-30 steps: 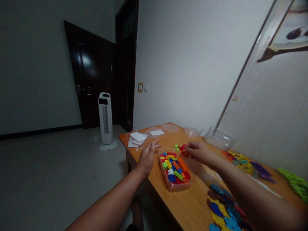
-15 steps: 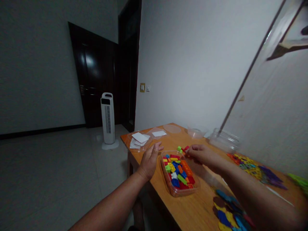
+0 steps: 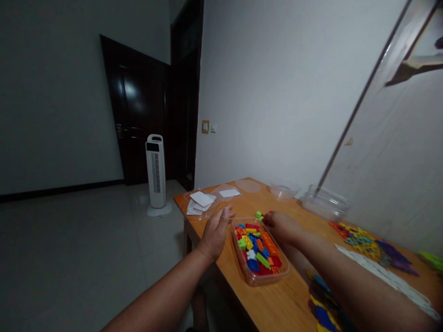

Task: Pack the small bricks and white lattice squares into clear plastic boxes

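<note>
A clear plastic box (image 3: 258,280) holds many toy building bricks (image 3: 259,244) in red, blue, yellow, green and orange. My left hand (image 3: 216,233) is open at the box's left side, fingers stretched away from me and thumb raised, holding nothing. Over the box's far right corner, my right hand (image 3: 282,226) is closed, fingers pointing down and bunched together. A small green brick (image 3: 259,215) lies just past the box, with a bit of red beside it at my right fingertips. What those fingers grip is hidden by the hand.
White cards (image 3: 201,199) lie on a clear lid at the table's far left. A clear bowl (image 3: 284,190) and clear container (image 3: 324,203) stand by the wall. Colourful flat pieces (image 3: 363,242), white strips (image 3: 380,272) and more pieces (image 3: 323,313) lie right. A white tower fan (image 3: 156,173) stands on the floor.
My right hand has shifted left and turned downward, covering most of the red piece at its fingertips. White strips now show beyond my right forearm. My left hand has stayed in place.
</note>
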`<state>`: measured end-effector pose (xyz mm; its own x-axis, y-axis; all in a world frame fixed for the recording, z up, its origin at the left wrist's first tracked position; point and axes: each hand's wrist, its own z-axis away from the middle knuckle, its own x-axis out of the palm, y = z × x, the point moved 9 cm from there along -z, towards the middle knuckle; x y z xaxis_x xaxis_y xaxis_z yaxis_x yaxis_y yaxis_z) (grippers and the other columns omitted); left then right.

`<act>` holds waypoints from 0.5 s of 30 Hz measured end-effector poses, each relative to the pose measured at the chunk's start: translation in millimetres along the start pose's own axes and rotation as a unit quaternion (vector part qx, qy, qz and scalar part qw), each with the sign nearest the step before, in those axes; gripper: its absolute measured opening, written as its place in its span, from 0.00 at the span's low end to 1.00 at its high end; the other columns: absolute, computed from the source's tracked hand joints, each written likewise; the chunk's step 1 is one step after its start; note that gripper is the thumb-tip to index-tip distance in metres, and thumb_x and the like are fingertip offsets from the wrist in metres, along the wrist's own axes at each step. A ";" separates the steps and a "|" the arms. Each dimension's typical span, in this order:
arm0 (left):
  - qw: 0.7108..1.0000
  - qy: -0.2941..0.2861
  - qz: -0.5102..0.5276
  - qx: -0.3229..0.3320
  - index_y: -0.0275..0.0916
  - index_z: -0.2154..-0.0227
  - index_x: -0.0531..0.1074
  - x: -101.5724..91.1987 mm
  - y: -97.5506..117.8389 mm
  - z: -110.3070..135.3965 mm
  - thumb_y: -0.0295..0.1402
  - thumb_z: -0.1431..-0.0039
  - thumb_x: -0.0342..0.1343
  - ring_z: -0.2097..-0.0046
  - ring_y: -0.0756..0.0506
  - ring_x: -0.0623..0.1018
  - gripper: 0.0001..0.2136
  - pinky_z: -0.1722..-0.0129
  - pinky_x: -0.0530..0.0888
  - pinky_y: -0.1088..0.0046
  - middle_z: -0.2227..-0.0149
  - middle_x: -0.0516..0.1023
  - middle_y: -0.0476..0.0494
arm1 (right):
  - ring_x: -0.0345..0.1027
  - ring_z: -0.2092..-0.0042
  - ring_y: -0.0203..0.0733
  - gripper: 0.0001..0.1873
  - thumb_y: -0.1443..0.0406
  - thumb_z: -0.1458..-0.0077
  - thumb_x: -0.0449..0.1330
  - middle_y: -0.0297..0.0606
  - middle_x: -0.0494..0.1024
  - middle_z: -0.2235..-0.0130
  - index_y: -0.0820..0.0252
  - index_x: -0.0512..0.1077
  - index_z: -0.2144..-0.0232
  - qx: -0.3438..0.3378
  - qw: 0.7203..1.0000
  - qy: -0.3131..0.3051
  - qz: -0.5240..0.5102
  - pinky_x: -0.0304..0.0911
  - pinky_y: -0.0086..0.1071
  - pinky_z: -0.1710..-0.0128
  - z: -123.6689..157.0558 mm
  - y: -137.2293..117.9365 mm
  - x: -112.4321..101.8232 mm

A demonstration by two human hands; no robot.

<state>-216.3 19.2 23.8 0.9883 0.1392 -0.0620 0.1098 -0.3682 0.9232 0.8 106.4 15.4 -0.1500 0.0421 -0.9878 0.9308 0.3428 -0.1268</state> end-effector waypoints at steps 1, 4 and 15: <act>1.000 -0.001 -0.002 -0.001 0.32 0.43 0.70 0.3 0.0 0.0 0.55 0.34 0.39 0.42 0.38 0.74 0.33 0.40 0.67 0.59 0.49 0.78 0.32 | 0.70 0.62 0.42 0.08 0.61 0.48 0.61 0.44 0.79 0.62 0.57 0.77 0.70 0.005 1.000 0.005 -0.001 0.54 0.30 0.68 1.2 0.7 -2.4; 1.000 0.000 -0.007 -0.002 0.32 0.43 0.69 0.5 -0.8 -0.3 0.55 0.34 0.38 0.42 0.39 0.74 0.33 0.40 0.67 0.59 0.48 0.78 0.32 | 0.68 0.66 0.40 0.07 0.61 0.50 0.62 0.41 0.78 0.67 0.59 0.75 0.73 0.039 0.996 0.007 -0.074 0.54 0.29 0.70 6.4 5.1 -13.3; 1.000 -0.004 -0.019 -0.003 0.32 0.43 0.69 1.9 -1.1 -0.4 0.55 0.34 0.37 0.41 0.38 0.73 0.33 0.39 0.65 0.58 0.48 0.78 0.32 | 0.73 0.60 0.43 0.19 0.62 0.44 0.56 0.45 0.80 0.58 0.59 0.74 0.51 0.024 0.989 0.021 -0.142 0.64 0.32 0.61 -16.3 -0.7 -35.7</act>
<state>-214.5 20.2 22.8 0.9843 0.1451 -0.1002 0.1466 -0.3580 0.9221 0.0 119.9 52.2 -0.4210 -0.0095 -0.9070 0.8637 0.3014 -0.4041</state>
